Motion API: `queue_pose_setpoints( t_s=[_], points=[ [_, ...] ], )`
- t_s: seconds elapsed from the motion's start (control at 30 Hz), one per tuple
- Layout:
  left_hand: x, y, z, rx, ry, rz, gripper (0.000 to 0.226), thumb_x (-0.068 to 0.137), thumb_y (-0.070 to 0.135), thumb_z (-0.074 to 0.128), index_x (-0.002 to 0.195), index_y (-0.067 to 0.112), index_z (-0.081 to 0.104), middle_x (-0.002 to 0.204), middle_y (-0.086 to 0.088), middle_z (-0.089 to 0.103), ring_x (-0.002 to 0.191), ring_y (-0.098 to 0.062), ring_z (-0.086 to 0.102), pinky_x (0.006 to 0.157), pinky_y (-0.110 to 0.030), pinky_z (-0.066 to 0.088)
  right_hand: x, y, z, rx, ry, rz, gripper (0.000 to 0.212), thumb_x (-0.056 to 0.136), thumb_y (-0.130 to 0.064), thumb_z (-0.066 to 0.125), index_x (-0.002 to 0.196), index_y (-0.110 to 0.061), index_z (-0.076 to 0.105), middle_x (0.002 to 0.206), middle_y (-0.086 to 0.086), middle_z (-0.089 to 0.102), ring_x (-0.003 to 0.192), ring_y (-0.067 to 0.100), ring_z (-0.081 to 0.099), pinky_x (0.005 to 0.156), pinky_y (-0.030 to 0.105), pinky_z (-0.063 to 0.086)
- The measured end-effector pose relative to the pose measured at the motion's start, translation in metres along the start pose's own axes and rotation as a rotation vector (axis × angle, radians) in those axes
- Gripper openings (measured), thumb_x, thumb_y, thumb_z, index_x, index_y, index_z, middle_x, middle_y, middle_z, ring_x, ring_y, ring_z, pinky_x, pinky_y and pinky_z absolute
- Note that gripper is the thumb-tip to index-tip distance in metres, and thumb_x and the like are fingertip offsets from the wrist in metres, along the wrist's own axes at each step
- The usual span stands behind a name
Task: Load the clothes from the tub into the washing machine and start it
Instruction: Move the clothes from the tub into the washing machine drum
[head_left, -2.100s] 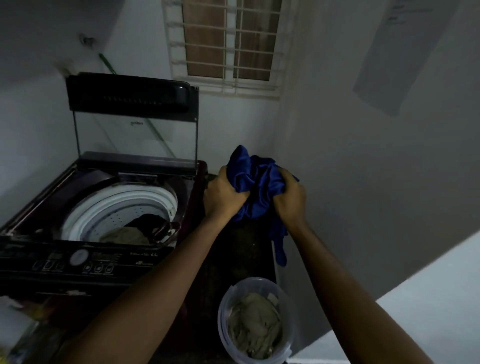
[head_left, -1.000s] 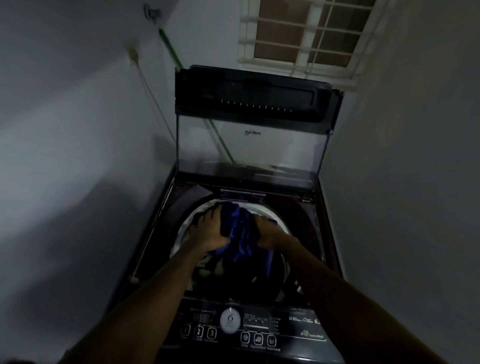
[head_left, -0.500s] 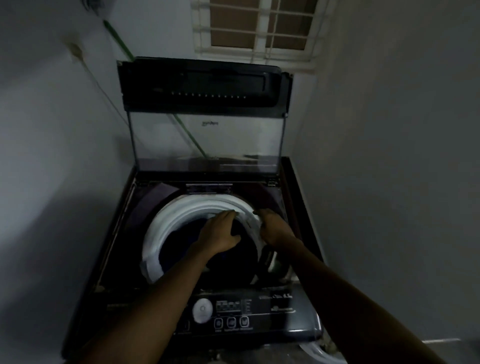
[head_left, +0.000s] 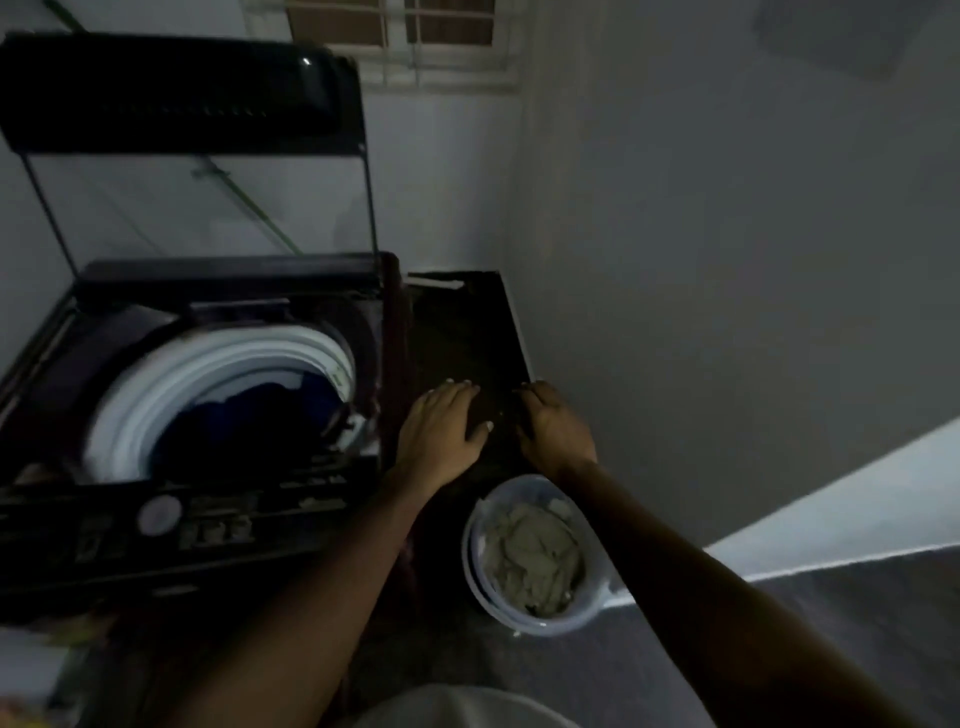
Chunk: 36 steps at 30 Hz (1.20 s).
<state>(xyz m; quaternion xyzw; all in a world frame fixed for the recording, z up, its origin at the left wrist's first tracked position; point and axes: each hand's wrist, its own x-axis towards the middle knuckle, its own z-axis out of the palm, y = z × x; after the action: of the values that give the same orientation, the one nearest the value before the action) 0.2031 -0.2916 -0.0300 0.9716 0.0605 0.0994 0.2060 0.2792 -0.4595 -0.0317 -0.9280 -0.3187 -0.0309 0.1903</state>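
— What does the head camera give you?

— I'm looking down at the washing machine (head_left: 218, 535), which fills the left of the view. Its lid (head_left: 176, 93) stands raised, and the white ring of the drum (head_left: 208, 358) is in plain sight. A dark blue cloth (head_left: 270, 410) lies inside the drum, toward the right of the opening.

— And the tub?

— The tub (head_left: 545, 626) stands on the floor just right of the machine's front corner, near the wall (head_left: 727, 260). A heap of pale grey-green clothes (head_left: 530, 556) lies in it, reaching close to the rim.

— Where are the hands?

— Both are held out over the dark strip of floor (head_left: 457, 332) between the machine and the wall, past the tub's far edge. The left hand (head_left: 441, 431) is palm down, its fingers (head_left: 457, 392) stretched out and relaxed, gripping nothing. The right hand (head_left: 558, 431) is just beside it and apart from it. Its fingers curve loosely downward, and I see nothing in them either.

— Anything on the panel?

— There is a round pale dial (head_left: 158, 514) at the machine's front, and the markings around it are too blurred for me to read. A barred window (head_left: 415, 31) sits at the top of the view.
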Motion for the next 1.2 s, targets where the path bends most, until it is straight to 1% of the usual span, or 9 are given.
queue_pose_setpoints(
  t_s=[0.23,0.4,0.47,0.6,0.77,0.93,1.07,1.13,1.2],
  points=[
    [-0.028,0.072,0.063,-0.031,-0.111,-0.061,0.058,0.094,0.045,0.053,0.144,0.016,0.043,0.149,-0.003,0.044,0.142,-0.019,0.033,0.114,-0.031,0.025,-0.074,0.086,-0.006,0.008,-0.055,0.054,0.033,0.094,-0.027,0.051,0.12,-0.009,0.058,0.126,0.011,0.055,0.109,0.029,0.056,0.087,0.033,0.048],
    [-0.04,0.08,0.102,-0.031,-0.198,-0.085,0.058,0.094,0.044,0.054,0.143,0.014,0.044,0.148,-0.004,0.045,0.141,-0.022,0.035,0.112,-0.035,0.029,-0.101,0.108,0.013,0.054,-0.101,0.133,0.036,0.089,-0.02,0.057,0.122,-0.007,0.058,0.126,0.013,0.057,0.111,0.031,0.057,0.089,0.035,0.048],
    [-0.044,0.074,0.127,-0.04,-0.233,-0.09,0.058,0.092,0.044,0.058,0.139,0.012,0.049,0.142,-0.006,0.051,0.135,-0.024,0.042,0.109,-0.037,0.036,-0.113,0.118,0.035,0.09,-0.109,0.162,0.037,0.085,-0.016,0.06,0.12,-0.005,0.06,0.122,0.015,0.059,0.109,0.033,0.058,0.089,0.037,0.049],
    [-0.044,0.046,0.203,-0.045,-0.276,-0.07,0.048,0.084,0.045,0.061,0.12,0.012,0.06,0.118,-0.007,0.062,0.111,-0.027,0.058,0.093,-0.041,0.048,-0.134,0.152,0.108,0.098,-0.142,0.207,0.035,0.085,-0.019,0.062,0.118,-0.006,0.062,0.119,0.015,0.062,0.108,0.033,0.059,0.091,0.036,0.048],
    [-0.045,-0.007,0.328,-0.048,-0.285,-0.015,0.046,0.082,0.037,0.07,0.118,0.01,0.062,0.113,-0.009,0.066,0.107,-0.029,0.06,0.09,-0.041,0.049,-0.151,0.212,0.239,0.061,-0.234,0.243,0.037,0.088,-0.021,0.059,0.122,-0.006,0.06,0.123,0.013,0.06,0.113,0.032,0.057,0.093,0.038,0.048],
    [-0.053,-0.069,0.46,-0.007,-0.379,0.031,0.046,0.081,0.033,0.07,0.121,0.011,0.059,0.116,-0.008,0.063,0.107,-0.03,0.059,0.09,-0.042,0.047,-0.159,0.264,0.373,-0.041,-0.44,0.296,0.044,0.091,-0.032,0.05,0.132,-0.015,0.051,0.126,0.011,0.057,0.114,0.032,0.054,0.092,0.038,0.046],
    [-0.061,-0.109,0.534,0.026,-0.409,0.031,0.049,0.078,0.031,0.069,0.122,0.014,0.058,0.118,-0.007,0.061,0.108,-0.032,0.057,0.09,-0.042,0.046,-0.159,0.287,0.45,-0.103,-0.65,0.42,0.055,0.09,-0.042,0.052,0.139,-0.021,0.038,0.134,0.011,0.05,0.122,0.033,0.049,0.094,0.042,0.042],
    [-0.062,-0.124,0.557,0.015,-0.4,0.023,0.051,0.078,0.029,0.069,0.125,0.013,0.058,0.121,-0.009,0.061,0.112,-0.033,0.057,0.094,-0.042,0.046,-0.159,0.291,0.476,-0.097,-0.675,0.49,0.06,0.089,-0.041,0.054,0.14,-0.019,0.034,0.134,0.014,0.049,0.124,0.035,0.046,0.096,0.044,0.038],
    [-0.062,-0.127,0.566,-0.011,-0.4,0.014,0.053,0.08,0.028,0.068,0.13,0.013,0.056,0.127,-0.008,0.059,0.117,-0.031,0.055,0.098,-0.041,0.044,-0.158,0.29,0.487,-0.091,-0.618,0.48,0.049,0.093,-0.035,0.048,0.137,-0.016,0.038,0.128,0.015,0.056,0.118,0.034,0.052,0.091,0.041,0.042]
  ],
)
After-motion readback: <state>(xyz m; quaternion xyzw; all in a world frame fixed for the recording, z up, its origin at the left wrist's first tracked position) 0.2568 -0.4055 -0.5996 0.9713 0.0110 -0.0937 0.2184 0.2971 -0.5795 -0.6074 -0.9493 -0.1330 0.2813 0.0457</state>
